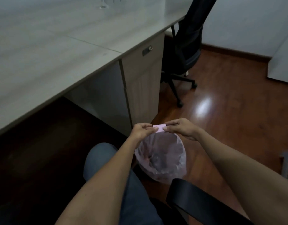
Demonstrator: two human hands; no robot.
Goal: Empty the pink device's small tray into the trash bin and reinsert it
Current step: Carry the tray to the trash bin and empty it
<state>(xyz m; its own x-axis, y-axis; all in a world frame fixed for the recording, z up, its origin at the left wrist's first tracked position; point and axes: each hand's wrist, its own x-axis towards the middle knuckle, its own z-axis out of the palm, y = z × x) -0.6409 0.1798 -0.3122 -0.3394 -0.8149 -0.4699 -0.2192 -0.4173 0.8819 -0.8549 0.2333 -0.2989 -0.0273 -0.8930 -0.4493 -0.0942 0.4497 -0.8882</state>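
pink device held over the bin, tray step under way

from the left: the grey desk (pixel 58 54) carries nothing of the task, and your left hand (pixel 142 131) pinches one end of the pink device (pixel 159 128) while your right hand (pixel 182 128) pinches the other end, so both hands are closed on it and it hangs in the air just above the far rim of the trash bin (pixel 161 158) with its pinkish liner, beside your knee. the view is too blurred and the device too small to tell whether the small tray is out, half drawn or seated. judging by the two-handed grip over the bin, you are either pulling the tray or tipping it; reinserting it probably remains, and the device is not back on the desk.
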